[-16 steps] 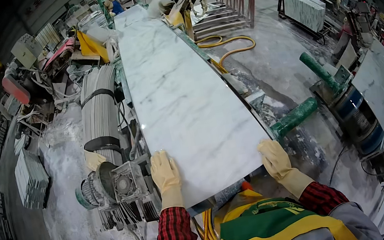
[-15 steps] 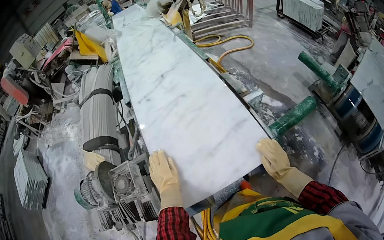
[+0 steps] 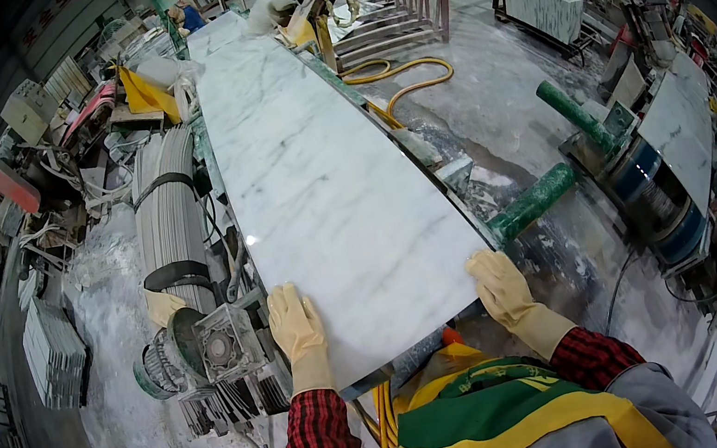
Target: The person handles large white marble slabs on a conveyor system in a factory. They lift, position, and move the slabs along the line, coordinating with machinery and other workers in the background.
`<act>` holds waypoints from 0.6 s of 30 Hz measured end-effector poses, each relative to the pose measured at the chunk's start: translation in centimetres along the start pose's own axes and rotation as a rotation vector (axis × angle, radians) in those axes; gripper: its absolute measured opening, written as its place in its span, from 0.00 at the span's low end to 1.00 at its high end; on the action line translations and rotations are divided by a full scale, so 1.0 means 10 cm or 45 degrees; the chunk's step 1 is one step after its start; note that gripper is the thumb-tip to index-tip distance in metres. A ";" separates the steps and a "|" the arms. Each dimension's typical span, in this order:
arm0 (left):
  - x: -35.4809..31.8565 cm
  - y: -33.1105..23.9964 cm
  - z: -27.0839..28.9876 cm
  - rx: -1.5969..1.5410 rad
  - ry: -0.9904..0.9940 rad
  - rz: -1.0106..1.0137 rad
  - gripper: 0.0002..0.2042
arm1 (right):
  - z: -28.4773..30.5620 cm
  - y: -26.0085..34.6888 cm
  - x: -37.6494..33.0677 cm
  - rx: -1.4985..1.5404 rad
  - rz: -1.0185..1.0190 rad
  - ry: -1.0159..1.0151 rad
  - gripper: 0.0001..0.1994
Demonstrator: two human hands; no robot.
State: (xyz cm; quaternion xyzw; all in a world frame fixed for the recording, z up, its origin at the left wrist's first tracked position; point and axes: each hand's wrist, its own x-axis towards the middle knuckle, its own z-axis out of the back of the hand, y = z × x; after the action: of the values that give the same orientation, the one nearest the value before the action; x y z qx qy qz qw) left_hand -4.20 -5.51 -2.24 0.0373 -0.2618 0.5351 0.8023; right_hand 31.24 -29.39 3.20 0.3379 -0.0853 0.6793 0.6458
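While you stand at the near end of a long white marble slab (image 3: 325, 192) with grey veins, both your gloved hands rest flat on it. Your left hand (image 3: 297, 327) lies palm down at the near left corner, fingers together and pointing away from you. Your right hand (image 3: 502, 287) lies on the near right corner, fingers together over the slab's edge. The slab stretches away from you on a machine bed. A geared motor (image 3: 210, 351) sits just left of your left hand. A green roller (image 3: 532, 204) juts out right of the slab, near your right hand.
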 end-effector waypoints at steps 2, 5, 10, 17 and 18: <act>-0.03 0.01 0.01 0.031 -0.031 0.002 0.22 | 0.01 0.03 0.01 0.017 -0.002 0.012 0.15; -0.02 0.00 0.07 -0.043 0.115 0.032 0.23 | 0.03 0.02 -0.02 0.017 -0.011 0.021 0.14; -0.04 0.00 0.04 -0.044 0.091 -0.002 0.23 | 0.00 0.00 -0.14 -0.030 0.023 -0.058 0.16; -0.09 0.01 0.06 -0.042 0.121 0.013 0.24 | -0.01 -0.01 -0.20 -0.080 0.045 -0.024 0.15; -0.10 0.01 0.06 -0.046 0.119 0.010 0.23 | -0.02 -0.02 -0.23 -0.111 0.087 -0.064 0.15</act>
State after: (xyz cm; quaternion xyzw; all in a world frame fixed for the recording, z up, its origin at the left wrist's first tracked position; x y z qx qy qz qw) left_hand -4.79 -6.49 -2.21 -0.0032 -0.2339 0.5346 0.8121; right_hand 31.26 -31.08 1.68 0.3234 -0.1425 0.6878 0.6341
